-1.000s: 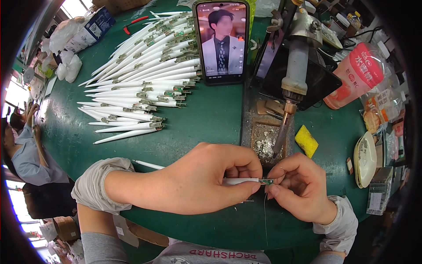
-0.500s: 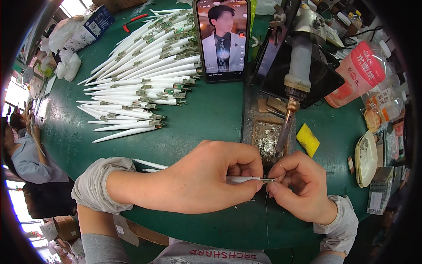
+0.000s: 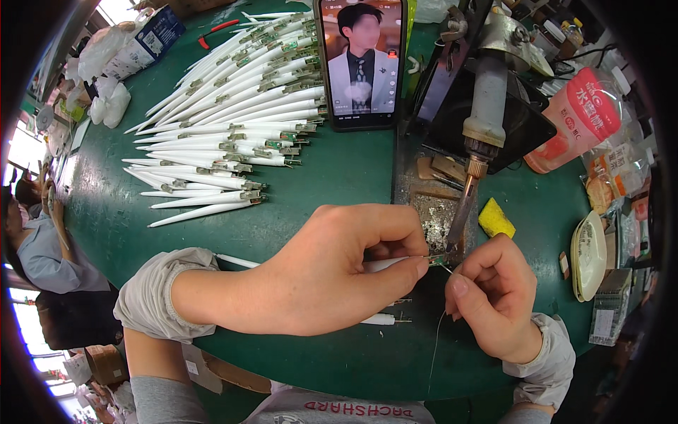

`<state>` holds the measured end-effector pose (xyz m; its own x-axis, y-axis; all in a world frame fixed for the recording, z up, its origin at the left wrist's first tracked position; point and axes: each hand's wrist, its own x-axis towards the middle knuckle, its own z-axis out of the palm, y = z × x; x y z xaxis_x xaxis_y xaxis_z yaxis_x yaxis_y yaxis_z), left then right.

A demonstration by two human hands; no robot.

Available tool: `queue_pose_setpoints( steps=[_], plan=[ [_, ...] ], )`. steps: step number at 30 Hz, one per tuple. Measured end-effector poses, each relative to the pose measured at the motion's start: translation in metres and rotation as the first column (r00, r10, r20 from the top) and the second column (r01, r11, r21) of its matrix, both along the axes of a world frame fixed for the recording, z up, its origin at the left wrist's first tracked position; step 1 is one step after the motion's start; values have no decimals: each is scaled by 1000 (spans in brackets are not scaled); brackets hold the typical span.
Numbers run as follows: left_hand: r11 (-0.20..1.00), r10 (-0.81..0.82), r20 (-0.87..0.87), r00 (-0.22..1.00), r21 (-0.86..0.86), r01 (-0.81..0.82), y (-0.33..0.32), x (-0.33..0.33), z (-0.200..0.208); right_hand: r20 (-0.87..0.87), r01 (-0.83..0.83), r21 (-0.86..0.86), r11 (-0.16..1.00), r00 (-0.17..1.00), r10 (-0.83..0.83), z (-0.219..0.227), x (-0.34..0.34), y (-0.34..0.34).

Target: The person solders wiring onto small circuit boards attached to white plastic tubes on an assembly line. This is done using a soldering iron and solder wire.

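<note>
Head view, dial centred on the middle of the picture, as I log it remotely. Left hand (image 3: 325, 272), just below centre: closed around one white stick (image 3: 385, 264), whose small green board points to 3 o'clock. Right hand (image 3: 491, 290), 4 o'clock: thumb and forefinger pinched on one thin wire (image 3: 435, 346), its upper end near the board, its tail trailing toward 6.

Obstructions: soldering iron (image 3: 485, 106), 2 o'clock, slanting down until its tip nears the board; contact I cannot tell. Tray of silvery scraps (image 3: 432, 193) beneath it; phone (image 3: 361, 63) upright at 12; yellow sponge (image 3: 497, 219) at 3; pink container (image 3: 575, 120) past 2; pale dishes (image 3: 590, 254) past 3.

Edges and room: green tabletop (image 3: 332, 185) runs between the pile and the left hand, and again below the hands to a curved rim at 6 o'clock. Co-worker (image 3: 49, 247) beyond the edge at 9.

Counts: phone, one; iron, one; sponge, one; red handle (image 3: 215, 33) at 11, one; stick ends under the left hand at 5, two; piled sticks (image 3: 233, 127) at 10 to 11, dozens, too overlapped for me to number.
</note>
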<state>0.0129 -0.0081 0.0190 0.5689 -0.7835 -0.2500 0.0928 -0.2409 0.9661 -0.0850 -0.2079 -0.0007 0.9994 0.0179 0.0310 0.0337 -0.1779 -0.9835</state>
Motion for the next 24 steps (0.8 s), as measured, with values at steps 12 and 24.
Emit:
queue_pose_setpoints(
  steps=[12,24],
  plan=[
    [993,37,255,966,-117,-7,-1,-2,-4,32,45,52,998,998,-46,-1,1,1],
    [998,27,22,999,-53,-26,0,2,-1,73,2,35,999,997,-5,-7,4,-2]
  ],
)
